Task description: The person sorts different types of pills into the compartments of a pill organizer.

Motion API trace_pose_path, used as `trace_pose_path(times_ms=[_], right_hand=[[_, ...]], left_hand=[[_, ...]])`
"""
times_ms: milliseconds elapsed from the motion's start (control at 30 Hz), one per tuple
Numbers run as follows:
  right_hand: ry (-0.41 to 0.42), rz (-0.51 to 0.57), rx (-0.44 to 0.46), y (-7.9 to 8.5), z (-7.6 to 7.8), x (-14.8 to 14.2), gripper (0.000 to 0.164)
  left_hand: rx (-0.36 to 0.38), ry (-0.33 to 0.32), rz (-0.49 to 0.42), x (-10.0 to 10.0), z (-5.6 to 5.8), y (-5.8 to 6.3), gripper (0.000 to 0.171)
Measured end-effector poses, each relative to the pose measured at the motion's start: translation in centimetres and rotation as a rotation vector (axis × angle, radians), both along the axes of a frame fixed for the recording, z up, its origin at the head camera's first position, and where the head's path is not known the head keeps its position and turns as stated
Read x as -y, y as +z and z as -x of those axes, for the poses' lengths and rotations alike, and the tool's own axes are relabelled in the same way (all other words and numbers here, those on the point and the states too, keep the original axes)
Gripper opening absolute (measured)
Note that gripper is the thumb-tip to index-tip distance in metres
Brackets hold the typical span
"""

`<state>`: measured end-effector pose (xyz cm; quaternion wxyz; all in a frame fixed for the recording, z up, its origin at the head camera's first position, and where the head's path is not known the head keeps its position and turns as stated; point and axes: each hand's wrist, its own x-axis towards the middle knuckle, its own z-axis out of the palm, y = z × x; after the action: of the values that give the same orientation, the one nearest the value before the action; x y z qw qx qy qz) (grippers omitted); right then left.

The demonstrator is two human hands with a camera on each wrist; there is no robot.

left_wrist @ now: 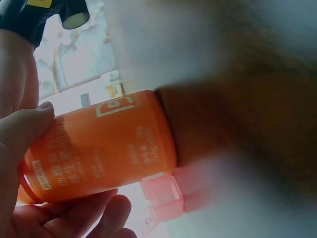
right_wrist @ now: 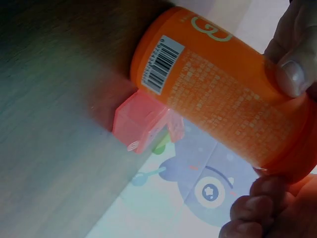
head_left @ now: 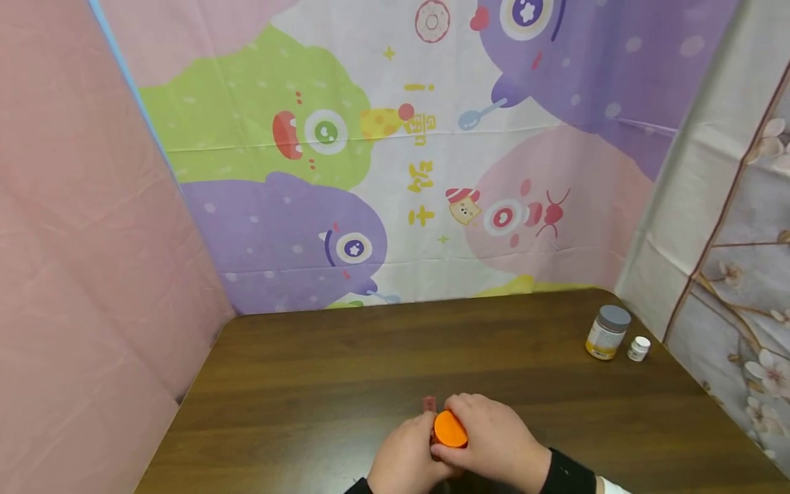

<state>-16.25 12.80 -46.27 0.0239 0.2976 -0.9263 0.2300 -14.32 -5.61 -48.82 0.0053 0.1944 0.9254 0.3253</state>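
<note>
An orange bottle [right_wrist: 218, 94] with printed text and a barcode stands upright on the table, its round orange cap [head_left: 450, 429] facing up between my hands. My right hand [head_left: 494, 436] grips it at the cap from the right, thumb and fingers curled about the rim. From the left, my left hand [head_left: 404, 458] holds the bottle's upper part. In the left wrist view, a thumb and curled fingers surround the cap end of the bottle [left_wrist: 106, 144]. Just behind it sits a small translucent pink box [right_wrist: 141, 121] with its lid raised, mostly hidden by the left hand in the head view.
Toward the back right of the brown wooden table [head_left: 345, 370] stand a jar with a grey lid [head_left: 607, 333] and a small white bottle [head_left: 638, 348]. A cartoon-printed curtain [head_left: 395, 158] hangs behind the table, with a pink one [head_left: 92, 240] at the left.
</note>
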Motion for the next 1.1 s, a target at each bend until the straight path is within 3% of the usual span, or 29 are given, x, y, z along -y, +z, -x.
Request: trace_pose_path(times_ms=[333, 533, 667, 833, 1033, 1100], right_hand=[[0.118, 0.008, -0.046, 0.0, 0.0, -0.6, 0.034], [0.181, 0.026, -0.094, 0.0, 0.0, -1.0, 0.056], [0.120, 0.024, -0.101, 0.2, 0.2, -0.8, 0.055], [0.027, -0.011, -0.030, 0.2, 0.3, -0.5, 0.053], [0.080, -0.010, -0.073, 0.2, 0.2, -0.2, 0.038], [0.119, 0.007, -0.090, 0.3, 0.2, -0.3, 0.041]], left_hand=[[0.079, -0.065, -0.060, 0.2, 0.5, 0.1, 0.044], [0.087, -0.074, -0.052, 0.3, 0.5, 0.4, 0.056], [0.099, -0.064, -0.080, 0.4, 0.5, 0.4, 0.048], [0.111, -0.053, -0.095, 0.3, 0.4, 0.5, 0.044], [0.088, -0.064, -0.073, 0.5, 0.4, 0.4, 0.043], [0.067, -0.063, -0.054, 0.6, 0.3, 0.4, 0.049]])
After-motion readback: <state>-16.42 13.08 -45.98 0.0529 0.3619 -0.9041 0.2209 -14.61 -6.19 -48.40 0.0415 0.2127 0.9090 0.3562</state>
